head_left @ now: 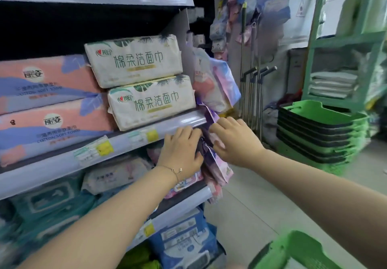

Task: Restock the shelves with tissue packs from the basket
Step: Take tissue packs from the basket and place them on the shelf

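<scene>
Both my hands work at the right end of the shelf unit, just under the middle shelf's rail. My left hand presses against hanging purple and pink packs, thumb curled round their edge. My right hand grips the same packs from the right side. Two cream tissue packs with green lettering are stacked on the shelf above my hands, beside pink and blue packs. A green basket's rim shows at the bottom right; its contents are out of sight.
Lower shelves hold white, teal and blue packs. More pastel packs hang at the shelf end. A stack of green baskets sits on the floor to the right, below a green rack. Mop handles lean behind.
</scene>
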The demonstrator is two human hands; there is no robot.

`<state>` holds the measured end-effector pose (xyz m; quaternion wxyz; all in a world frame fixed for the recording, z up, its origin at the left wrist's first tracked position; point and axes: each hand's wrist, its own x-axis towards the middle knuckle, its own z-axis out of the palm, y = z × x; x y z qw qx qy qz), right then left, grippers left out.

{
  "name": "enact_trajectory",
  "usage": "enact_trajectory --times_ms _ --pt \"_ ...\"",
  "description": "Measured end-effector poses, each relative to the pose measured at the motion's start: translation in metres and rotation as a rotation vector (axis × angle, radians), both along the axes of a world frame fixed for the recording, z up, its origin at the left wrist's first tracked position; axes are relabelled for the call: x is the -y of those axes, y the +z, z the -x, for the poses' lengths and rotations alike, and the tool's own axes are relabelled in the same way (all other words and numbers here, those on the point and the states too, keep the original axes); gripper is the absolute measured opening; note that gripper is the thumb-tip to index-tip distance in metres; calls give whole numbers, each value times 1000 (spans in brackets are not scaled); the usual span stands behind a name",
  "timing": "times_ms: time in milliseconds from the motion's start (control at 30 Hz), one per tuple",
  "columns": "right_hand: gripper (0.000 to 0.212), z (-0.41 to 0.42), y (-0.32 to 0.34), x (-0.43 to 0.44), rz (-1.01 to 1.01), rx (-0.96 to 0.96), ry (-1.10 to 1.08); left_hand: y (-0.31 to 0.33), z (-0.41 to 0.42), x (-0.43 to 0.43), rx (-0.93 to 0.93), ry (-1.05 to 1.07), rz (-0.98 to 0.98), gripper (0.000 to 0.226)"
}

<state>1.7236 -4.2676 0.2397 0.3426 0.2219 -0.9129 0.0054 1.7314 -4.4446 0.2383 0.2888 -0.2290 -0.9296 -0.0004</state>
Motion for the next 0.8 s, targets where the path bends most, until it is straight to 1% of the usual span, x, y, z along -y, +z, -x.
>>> enact_trajectory --times_ms 67,133,267,400,500,600,700,800 --pt "33 -8 -35 -21 -23 64 -63 -29 -3 -20 89 -39 15 37" --pt "30 -19 -69 -42 -31 126 -112 -57 -7 -40 190 -73 15 41" --pt "26 -44 -139 -84 57 272 -181 -117 -18 -80 365 -146 51 50" --pt "27 -74 -205 -125 109 455 -276 -174 -33 -118 512 -222 151 47" --pt "34 -98 -243 -151 140 573 -364 -208 -42 -142 644 -262 171 47" --pt "39 -123 -277 -176 176 701 -457 -237 -52 -163 776 -310 227 54" --pt "41 -148 -308 -196 151 829 -542 -259 -64 -179 883 -349 294 60" --pt "43 -171 -334 -209 112 946 -616 -279 -71 -191 956 -367 320 58"
